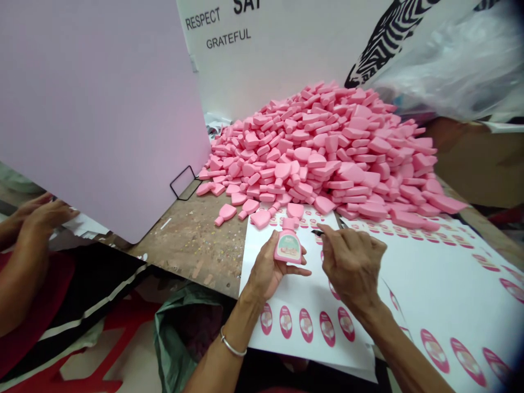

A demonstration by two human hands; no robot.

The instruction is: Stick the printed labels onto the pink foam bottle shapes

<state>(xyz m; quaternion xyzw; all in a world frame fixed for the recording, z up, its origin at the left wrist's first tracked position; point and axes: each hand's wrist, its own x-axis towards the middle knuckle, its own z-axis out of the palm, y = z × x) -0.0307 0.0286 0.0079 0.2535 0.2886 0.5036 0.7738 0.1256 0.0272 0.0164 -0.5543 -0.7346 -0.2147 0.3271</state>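
A small pink bottle [288,243] with a green and cream label on its front stands upright in my left hand [273,267], held between thumb and fingers. Just to its right, my right hand [352,263] is closed in a pinch on a small dark pointed tool [317,232], mostly covered by the fingers. Both hands are above a white sticker sheet [282,339] printed with pink oval labels. Several loose pink bottles lie at the sheet's far edge.
Behind is a large heap of pink bottles [319,147]. More sticker sheets [413,273] lie at right. A lilac panel [102,109] with a black wire stand [185,183] rises at left; beyond it are another person's hands [45,212]. A green sack [176,333] sits below the table [192,240].
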